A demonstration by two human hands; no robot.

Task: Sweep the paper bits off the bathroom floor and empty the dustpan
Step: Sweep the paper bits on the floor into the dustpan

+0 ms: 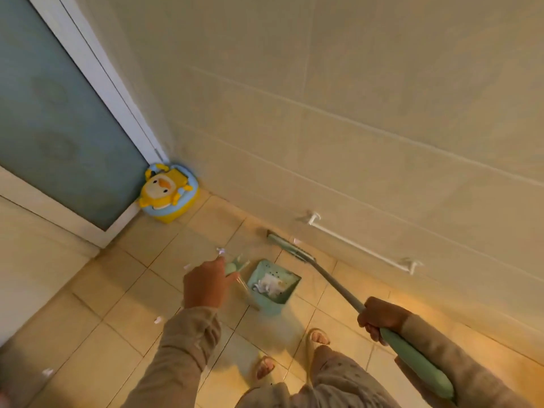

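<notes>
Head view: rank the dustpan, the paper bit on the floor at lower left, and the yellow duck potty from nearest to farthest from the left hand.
From the left hand, which grips the dustpan's handle:
1. Dustpan, just to its right, with paper inside.
2. Yellow duck potty, up in the corner by the door.
3. Paper bit, far lower left on the floor tiles.

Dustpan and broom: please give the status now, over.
Left hand shut on dustpan handle; right hand shut on broom. Dustpan holds paper. Bits remain on floor. Potty in corner, clear of work.
</notes>
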